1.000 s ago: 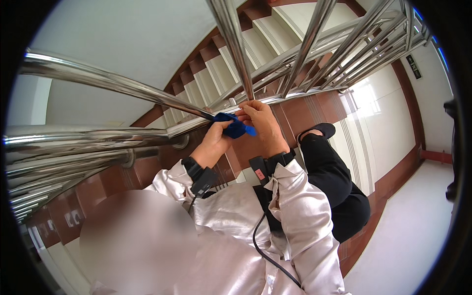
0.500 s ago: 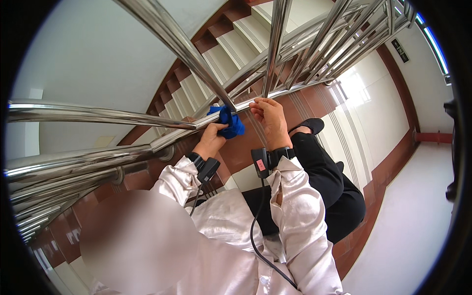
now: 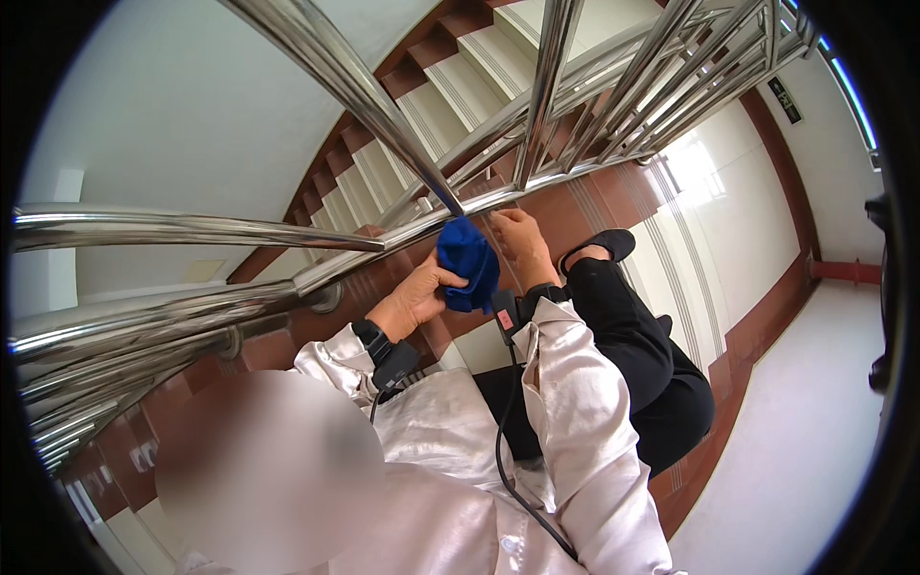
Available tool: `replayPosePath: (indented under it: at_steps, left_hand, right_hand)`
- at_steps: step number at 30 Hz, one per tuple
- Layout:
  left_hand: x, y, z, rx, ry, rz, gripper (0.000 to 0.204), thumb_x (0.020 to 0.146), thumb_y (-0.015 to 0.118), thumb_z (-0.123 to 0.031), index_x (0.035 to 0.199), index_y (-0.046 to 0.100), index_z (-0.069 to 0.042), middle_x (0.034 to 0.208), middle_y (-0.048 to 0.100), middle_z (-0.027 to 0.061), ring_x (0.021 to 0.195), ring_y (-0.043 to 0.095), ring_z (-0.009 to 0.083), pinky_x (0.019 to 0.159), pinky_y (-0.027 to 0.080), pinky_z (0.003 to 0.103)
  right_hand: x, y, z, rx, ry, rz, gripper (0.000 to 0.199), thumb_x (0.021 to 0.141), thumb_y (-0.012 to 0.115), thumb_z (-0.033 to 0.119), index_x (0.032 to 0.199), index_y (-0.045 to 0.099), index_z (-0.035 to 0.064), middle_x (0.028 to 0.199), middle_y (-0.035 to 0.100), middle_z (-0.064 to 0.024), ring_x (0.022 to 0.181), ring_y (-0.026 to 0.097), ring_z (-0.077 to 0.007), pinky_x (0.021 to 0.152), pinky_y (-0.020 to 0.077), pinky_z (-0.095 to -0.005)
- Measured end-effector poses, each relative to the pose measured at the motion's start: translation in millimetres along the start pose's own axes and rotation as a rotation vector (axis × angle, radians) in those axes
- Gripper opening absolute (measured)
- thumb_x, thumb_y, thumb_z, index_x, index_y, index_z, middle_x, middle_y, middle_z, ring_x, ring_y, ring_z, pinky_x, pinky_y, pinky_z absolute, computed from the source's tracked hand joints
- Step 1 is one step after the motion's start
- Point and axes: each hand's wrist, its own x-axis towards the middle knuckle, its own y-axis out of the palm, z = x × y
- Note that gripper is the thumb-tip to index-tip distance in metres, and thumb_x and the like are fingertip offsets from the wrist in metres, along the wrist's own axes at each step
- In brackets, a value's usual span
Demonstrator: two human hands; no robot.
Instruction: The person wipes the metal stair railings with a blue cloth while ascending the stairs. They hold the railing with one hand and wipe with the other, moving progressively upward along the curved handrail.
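Observation:
A crumpled blue cloth [image 3: 468, 266] hangs from my left hand [image 3: 420, 295], pinched between the thumb and fingers. Its upper end lies by the foot of a shiny metal baluster [image 3: 422, 168], just on my side of the bottom rail [image 3: 498, 198]. My right hand [image 3: 523, 247] is right of the cloth, below the rail, with its fingers curled in. I see nothing in those fingers, and a small gap separates them from the cloth. Black bands with boxes are strapped to both wrists, and a cable runs from each.
More metal balusters [image 3: 546, 91] rise beyond the rail, with a flight of pale stairs [image 3: 417, 115] behind them. Thick metal handrails [image 3: 153, 316] run off to the left. My bent leg in black trousers [image 3: 604, 326] is on the right, beside brown and cream floor tiles and a white wall [image 3: 795, 402].
My left hand has drawn the blue cloth off the rail, towards me and slightly right. The right hand has dropped a little from the rail, and its fingers have curled in.

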Motion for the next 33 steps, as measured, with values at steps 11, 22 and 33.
replayPosePath:
  at_steps: [11, 22, 33]
  left_hand:
    - [25, 8, -28, -0.004, -0.062, 0.095, 0.07, 0.077, 0.057, 0.013, 0.142, 0.052, -0.013, 0.129, 0.059, 0.0068, 0.118, 0.059, 0.0261, 0.104, 0.049, 0.04]
    - [41, -6, -39, 0.389, 0.119, -0.098, 0.05, 0.08, 0.058, 0.005, 0.13, 0.058, -0.003, 0.114, 0.062, 0.0059, 0.106, 0.061, 0.0221, 0.096, 0.051, 0.033]
    - [26, 2, -54, 1.637, 0.827, -0.486, 0.061, 0.074, 0.07, -0.004, 0.132, 0.053, -0.005, 0.112, 0.054, 0.0153, 0.111, 0.056, 0.0375, 0.094, 0.046, 0.045]
  right_hand:
    - [11, -16, -10, -0.061, 0.25, 0.231, 0.069, 0.081, 0.079, 0.05, 0.126, 0.063, 0.0007, 0.112, 0.069, -0.0169, 0.103, 0.068, -0.0285, 0.083, 0.0565, -0.0458]
    - [-13, 9, 54, 0.12, -0.136, 0.163, 0.037, 0.079, 0.08, 0.027, 0.105, 0.07, 0.0034, 0.097, 0.072, -0.007, 0.082, 0.068, -0.016, 0.075, 0.0556, -0.0311]
    - [-7, 52, 46, -0.623, -1.017, -0.29, 0.037, 0.075, 0.072, -0.002, 0.106, 0.053, 0.005, 0.099, 0.062, -0.0142, 0.096, 0.061, -0.0414, 0.078, 0.0501, -0.0496]
